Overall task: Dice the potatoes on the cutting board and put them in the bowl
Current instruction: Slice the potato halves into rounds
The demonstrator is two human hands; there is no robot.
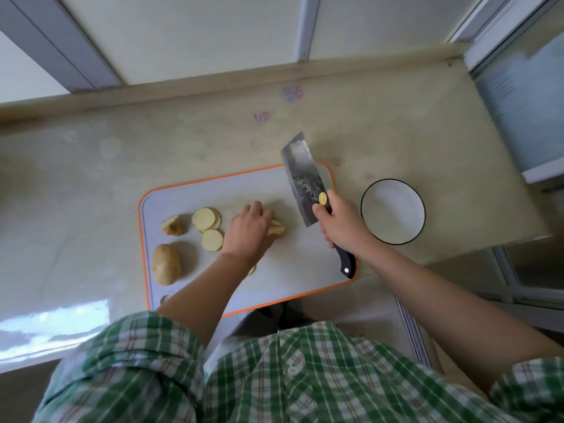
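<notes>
My left hand (248,232) holds the cut strips (278,229) w/ bent fingers at the centre of the cutting board (305,270), so they keep together. Right hand (341,227) grips the cleaver (305,178) at 2 o'clock, prob. for the next chop. The bowl (393,212) stands at 3 o'clock, near for transfer.

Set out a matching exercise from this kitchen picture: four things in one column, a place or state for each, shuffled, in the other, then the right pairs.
1 cleaver
2 bowl
3 unpeeled potato
4 left hand

a near-left part of the cutting board
b holds potato pieces
c gripped by the right hand
d empty, right of the board

Pairs: 1-c, 2-d, 3-a, 4-b
</notes>
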